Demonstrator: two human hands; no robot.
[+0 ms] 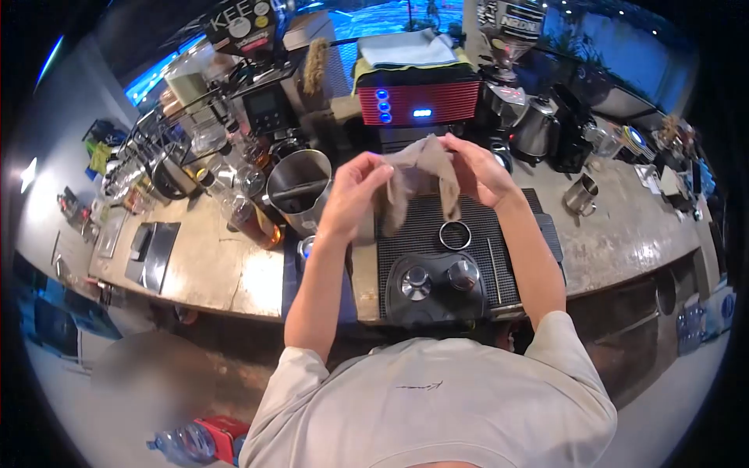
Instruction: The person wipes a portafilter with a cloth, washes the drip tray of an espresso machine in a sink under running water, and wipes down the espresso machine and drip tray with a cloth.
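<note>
A brownish-grey cloth (438, 165) hangs between my two hands in front of the espresso machine (421, 105). My left hand (359, 191) pinches its left end, and my right hand (482, 173) grips the top right part. Below the cloth, a metal ring (455, 235) lies on the black ribbed mat (503, 226). Closer to me, a dark tamping stand (437, 304) carries two shiny metal tools, probably tampers, (416, 282) and a thin rod (497, 269) lies beside it. The lower front of the machine is partly hidden by the cloth and hands.
Left of my arm stand a large steel bin (300, 175) with a bar across it and an amber bottle (253, 222). A steel kettle (534, 129), a coffee grinder (507, 58) and a small milk pitcher (581, 195) stand to the right. A dark blue cloth (320, 288) hangs over the counter's front edge.
</note>
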